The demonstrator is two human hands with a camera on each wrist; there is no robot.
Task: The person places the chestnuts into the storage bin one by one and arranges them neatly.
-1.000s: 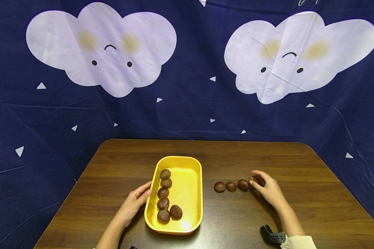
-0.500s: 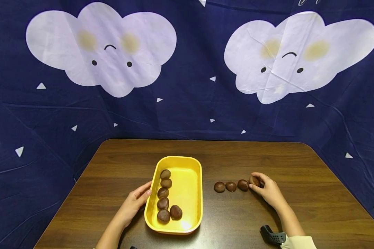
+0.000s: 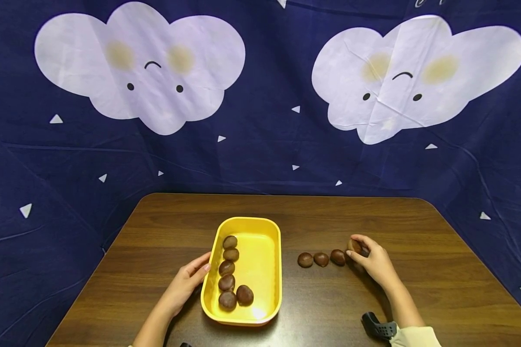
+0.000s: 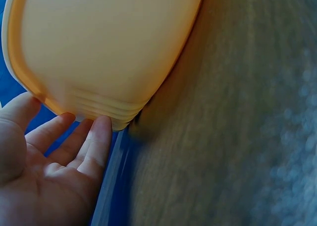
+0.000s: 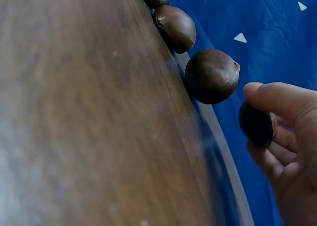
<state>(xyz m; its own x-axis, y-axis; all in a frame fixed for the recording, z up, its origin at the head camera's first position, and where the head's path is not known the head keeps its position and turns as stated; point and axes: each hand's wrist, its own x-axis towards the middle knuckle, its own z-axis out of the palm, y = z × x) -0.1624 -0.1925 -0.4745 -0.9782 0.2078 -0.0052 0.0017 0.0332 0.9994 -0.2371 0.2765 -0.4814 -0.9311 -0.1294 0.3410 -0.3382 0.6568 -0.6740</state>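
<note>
A yellow rectangular container (image 3: pixel 262 270) stands left of centre on the table, with several brown chestnuts (image 3: pixel 227 283) inside along its left wall. My left hand (image 3: pixel 184 286) rests its fingertips against the outside of that wall. In the left wrist view, the fingers (image 4: pixel 101 137) are extended and touch the container's side (image 4: pixel 109 47). To the right, my right hand (image 3: pixel 377 262) pinches a chestnut (image 5: pixel 256 124) between thumb and fingers. This chestnut is at the right end of a row, apart from the neighbouring chestnut (image 5: pixel 213 76).
Three chestnuts (image 3: pixel 321 259) lie in a row between the container and my right hand. The brown wooden table (image 3: pixel 330 221) ends at a dark blue cloth (image 3: pixel 269 159) with clouds. A black device (image 3: pixel 378 326) is at the right wrist.
My right hand has closed its fingers on the rightmost chestnut and shifted it slightly away from me. The left hand and container stay where they were.
</note>
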